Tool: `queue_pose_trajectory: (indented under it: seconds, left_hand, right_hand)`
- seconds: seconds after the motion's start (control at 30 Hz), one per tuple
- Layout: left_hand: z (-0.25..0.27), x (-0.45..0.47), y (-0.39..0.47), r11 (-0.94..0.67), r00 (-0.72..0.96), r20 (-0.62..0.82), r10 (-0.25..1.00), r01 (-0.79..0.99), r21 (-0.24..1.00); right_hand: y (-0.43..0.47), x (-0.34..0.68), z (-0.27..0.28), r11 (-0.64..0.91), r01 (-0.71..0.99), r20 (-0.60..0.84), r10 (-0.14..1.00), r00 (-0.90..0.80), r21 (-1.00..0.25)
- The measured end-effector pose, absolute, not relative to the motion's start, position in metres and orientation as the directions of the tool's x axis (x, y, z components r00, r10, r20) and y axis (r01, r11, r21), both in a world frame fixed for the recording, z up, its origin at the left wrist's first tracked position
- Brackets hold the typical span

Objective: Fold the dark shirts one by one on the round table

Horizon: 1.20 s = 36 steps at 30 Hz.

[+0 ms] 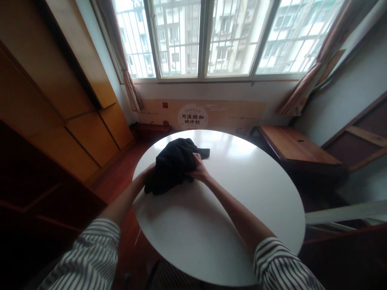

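A bunched black garment point(172, 165) lies on the far left part of a round white table point(242, 193). Its folds are piled up, and a flat dark end sticks out at the upper right. My right hand point(199, 168) grips the right side of the bundle, thumb and fingers pressed into the cloth. On the opposite side my left hand point(148, 172) holds the garment's left edge; its fingers are hidden behind the folds.
A wooden desk point(299, 141) stands beyond the table on the right. Wooden cabinets point(90, 137) line the left side. Barred windows point(199, 76) and a printed banner point(223, 112) are at the back. A pale rail point(344, 213) runs at the lower right.
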<state>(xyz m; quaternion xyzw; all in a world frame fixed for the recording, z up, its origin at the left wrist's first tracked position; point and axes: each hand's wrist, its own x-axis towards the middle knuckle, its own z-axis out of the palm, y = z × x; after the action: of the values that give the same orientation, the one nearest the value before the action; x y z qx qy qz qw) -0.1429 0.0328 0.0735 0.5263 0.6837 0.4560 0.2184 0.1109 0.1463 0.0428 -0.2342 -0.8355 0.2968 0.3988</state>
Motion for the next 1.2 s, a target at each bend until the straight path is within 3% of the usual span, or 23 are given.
queue_pose_trajectory:
  seconds: [0.13,0.23,0.37,0.5,0.67,0.77,0.97,1.07,1.2]
  left_hand:
    - [0.095,-0.159,0.025,0.147,-0.377,0.092,0.922,0.559,0.816]
    - [0.110,-0.153,0.012,0.178,-0.482,0.164,0.861,0.587,0.790]
    - [0.105,-0.108,-0.004,0.112,-0.391,0.262,0.883,0.715,0.690]
    - [0.082,-0.073,-0.004,0.212,-0.419,0.232,0.878,0.774,0.596]
    - [0.067,-0.081,0.003,0.138,-0.412,0.326,0.851,0.774,0.618]
    - [0.060,-0.092,0.007,0.057,-0.372,0.396,0.839,0.786,0.616]
    - [0.044,-0.110,0.031,0.083,-0.437,0.480,0.760,0.799,0.596]
    - [0.043,-0.119,0.050,0.176,-0.487,0.496,0.719,0.818,0.548]
    - [0.047,-0.129,0.079,0.319,-0.579,0.460,0.674,0.789,0.525]
  right_hand:
    - [0.143,0.110,0.014,0.726,0.347,0.416,0.646,-0.640,-0.594]
    - [0.142,0.104,0.016,0.732,0.411,0.380,0.651,-0.657,-0.544]
    - [0.136,0.100,0.025,0.755,0.275,0.399,0.574,-0.715,-0.595]
    - [0.145,0.118,0.036,0.727,0.099,0.382,0.465,-0.799,-0.679]
    - [0.196,0.143,0.046,0.535,0.432,0.175,0.752,-0.636,-0.726]
    - [0.221,0.132,0.042,0.456,0.563,0.052,0.806,-0.589,-0.689]
    - [0.240,0.059,0.032,0.470,0.297,0.139,0.693,-0.707,-0.831]
    - [0.257,0.023,0.032,0.390,0.237,0.144,0.733,-0.665,-0.890]
    - [0.283,-0.011,0.037,0.346,0.302,0.120,0.810,-0.574,-0.888]
